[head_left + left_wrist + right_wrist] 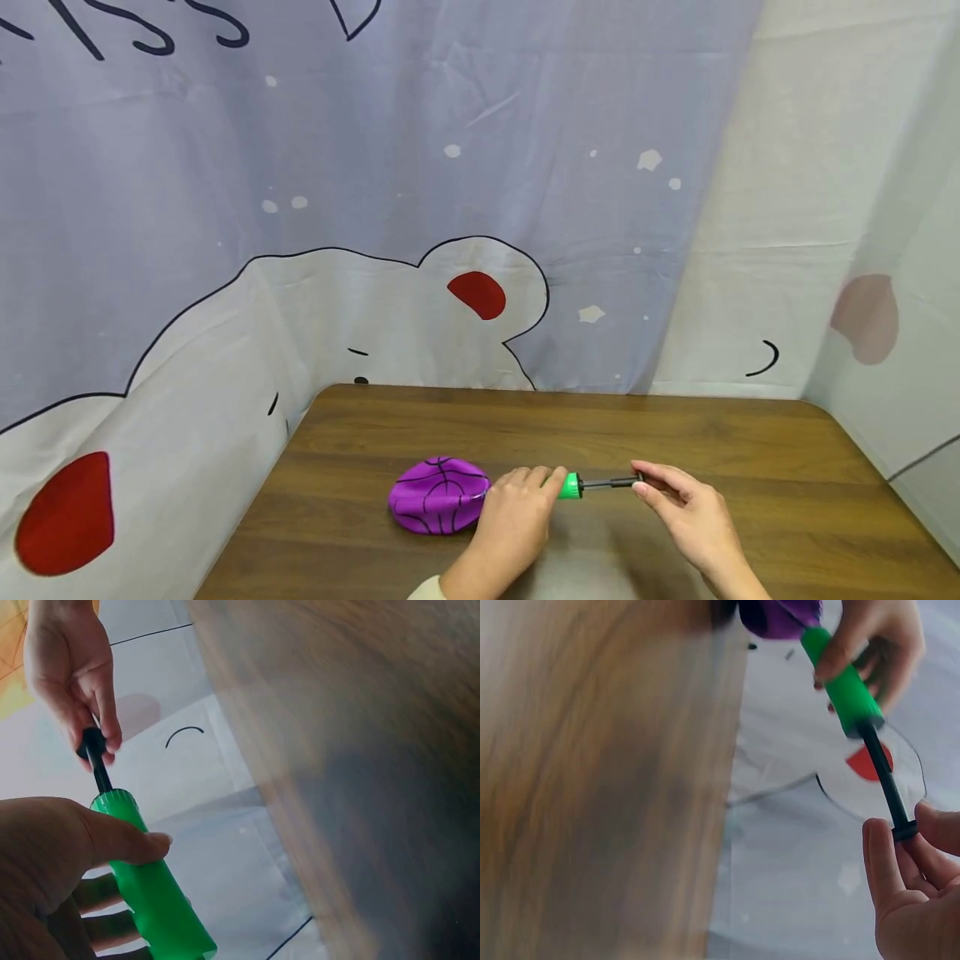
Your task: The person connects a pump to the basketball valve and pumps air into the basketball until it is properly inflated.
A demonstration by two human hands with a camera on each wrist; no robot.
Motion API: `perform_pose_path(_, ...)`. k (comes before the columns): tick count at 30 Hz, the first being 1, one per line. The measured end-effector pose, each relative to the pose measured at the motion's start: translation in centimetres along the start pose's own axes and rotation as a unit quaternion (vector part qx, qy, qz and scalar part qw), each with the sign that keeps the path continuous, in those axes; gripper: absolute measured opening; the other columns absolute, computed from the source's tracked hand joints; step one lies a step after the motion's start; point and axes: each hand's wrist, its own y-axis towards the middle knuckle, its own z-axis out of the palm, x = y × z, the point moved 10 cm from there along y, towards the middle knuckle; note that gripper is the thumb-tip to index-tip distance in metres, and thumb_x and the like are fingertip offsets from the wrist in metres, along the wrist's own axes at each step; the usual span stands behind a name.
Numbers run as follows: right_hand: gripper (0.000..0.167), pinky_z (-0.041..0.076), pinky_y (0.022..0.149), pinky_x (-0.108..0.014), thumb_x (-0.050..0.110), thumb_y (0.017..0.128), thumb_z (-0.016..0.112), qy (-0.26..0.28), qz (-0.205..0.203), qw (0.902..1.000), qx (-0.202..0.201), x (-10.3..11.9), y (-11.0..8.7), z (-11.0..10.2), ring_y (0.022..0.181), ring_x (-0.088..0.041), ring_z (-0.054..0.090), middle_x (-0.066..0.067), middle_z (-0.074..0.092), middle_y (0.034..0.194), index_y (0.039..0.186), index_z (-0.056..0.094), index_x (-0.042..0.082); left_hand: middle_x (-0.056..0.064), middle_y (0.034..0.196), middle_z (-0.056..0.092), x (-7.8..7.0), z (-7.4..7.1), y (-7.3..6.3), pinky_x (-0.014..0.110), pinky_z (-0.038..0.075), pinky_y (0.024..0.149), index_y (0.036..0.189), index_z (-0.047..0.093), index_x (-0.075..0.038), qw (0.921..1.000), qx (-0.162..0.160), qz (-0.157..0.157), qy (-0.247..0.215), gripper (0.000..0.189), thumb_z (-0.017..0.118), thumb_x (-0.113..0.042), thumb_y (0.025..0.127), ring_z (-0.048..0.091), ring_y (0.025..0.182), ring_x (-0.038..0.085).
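Observation:
My left hand [517,512] grips the green barrel of a small hand pump [161,904], thumb along one side and fingers round the other. At the pump's far end my right hand [693,512] pinches the black handle [904,830] between thumb and fingers. The dark plunger rod [885,780] stands drawn out of the barrel. Left of the left hand is a purple ball [438,497] with black lines, flattened and dented, joined to the pump's tip by a thin needle. Most of the barrel is hidden by the left hand in the head view.
A brown wooden table [360,425] lies under the hands. Behind it and at both sides hangs a printed cloth [585,208] in lilac and white, with a cartoon bear pattern, meeting the table's back edge.

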Motion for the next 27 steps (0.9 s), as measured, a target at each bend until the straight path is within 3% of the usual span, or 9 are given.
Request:
perform_pose_path(5, 0.039, 0.052, 0.078, -0.013, 0.042, 0.095, 0.069, -0.051, 0.043, 0.9978, 0.001, -1.1, 0.2, -2.3, 0.099, 0.012, 0.061, -0.002, 0.072, 0.124, 0.128, 0.071, 0.022, -0.005, 0.097, 0.072, 0.4, 0.2, -0.1, 0.025, 0.059, 0.072, 0.117, 0.070, -0.019, 1.0000, 0.004, -0.005, -0.002, 0.054, 0.082, -0.009, 0.065, 0.068, 0.078, 0.011)
perform_pose_path(12, 0.040, 0.048, 0.078, -0.011, 0.047, 0.093, 0.070, -0.087, 0.050, 0.9948, -0.019, -1.2, 0.0, -3.2, 0.100, 0.014, 0.058, 0.003, 0.072, 0.122, 0.127, 0.072, 0.028, -0.003, 0.100, 0.072, 0.2, 0.5, -0.2, 0.029, 0.060, 0.079, 0.118, 0.068, -0.016, 0.9995, 0.029, -0.004, 0.013, 0.058, 0.083, -0.010, 0.063, 0.069, 0.082, 0.014)
perform_pose_path(18, 0.037, 0.049, 0.080, -0.011, 0.044, 0.092, 0.072, -0.083, 0.033, 0.9954, -0.035, -0.4, -0.1, -1.4, 0.103, 0.006, 0.061, 0.003, 0.074, 0.118, 0.124, 0.074, 0.026, 0.000, 0.105, 0.071, -0.2, 1.2, -0.1, 0.034, 0.060, 0.083, 0.121, 0.065, -0.013, 0.9972, 0.069, 0.002, 0.027, 0.058, 0.085, -0.018, 0.068, 0.069, 0.088, 0.017)
perform_pose_path(27, 0.028, 0.058, 0.073, -0.019, 0.026, 0.087, 0.080, -0.053, -0.020, 0.9965, -0.061, 1.4, -0.7, 2.6, 0.093, -0.009, 0.072, -0.002, 0.077, 0.105, 0.114, 0.079, 0.019, -0.001, 0.100, 0.072, -0.5, 0.7, -0.2, 0.032, 0.060, 0.082, 0.117, 0.067, -0.012, 0.9981, 0.045, 0.020, 0.038, 0.053, 0.085, -0.018, 0.068, 0.068, 0.083, 0.016)
